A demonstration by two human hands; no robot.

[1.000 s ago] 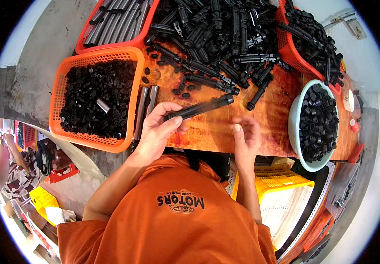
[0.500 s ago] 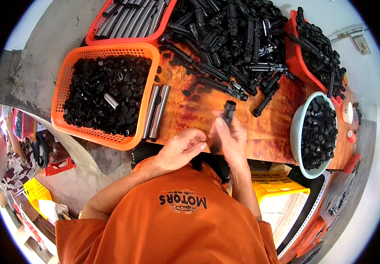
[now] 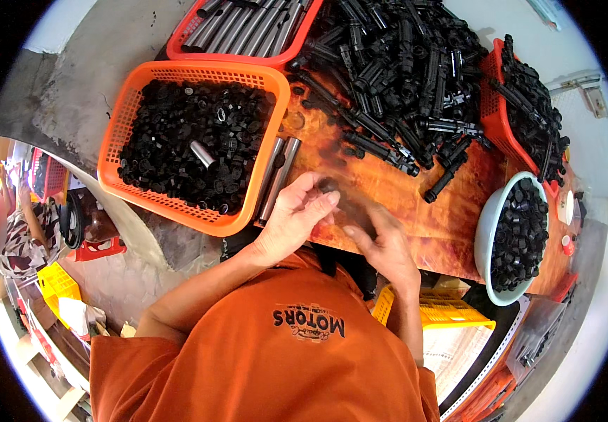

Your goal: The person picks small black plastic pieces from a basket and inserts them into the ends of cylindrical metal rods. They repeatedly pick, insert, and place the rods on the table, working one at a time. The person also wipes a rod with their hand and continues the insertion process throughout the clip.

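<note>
Left hand (image 3: pixel 291 219) neared the basket (image 3: pixel 223 224) of black caps (image 3: pixel 170 148), pinching a dark part (image 3: pixel 328 185); right hand's (image 3: pixel 389 245) grip unclear.

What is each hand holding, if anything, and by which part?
The left hand holds a dark piece near its left end. Blur hides whether the right hand grips it too.

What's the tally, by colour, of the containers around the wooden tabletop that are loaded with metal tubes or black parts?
Orange basket: 1
Red baskets: 2
Pale blue bowl: 1
Total: 4
</note>
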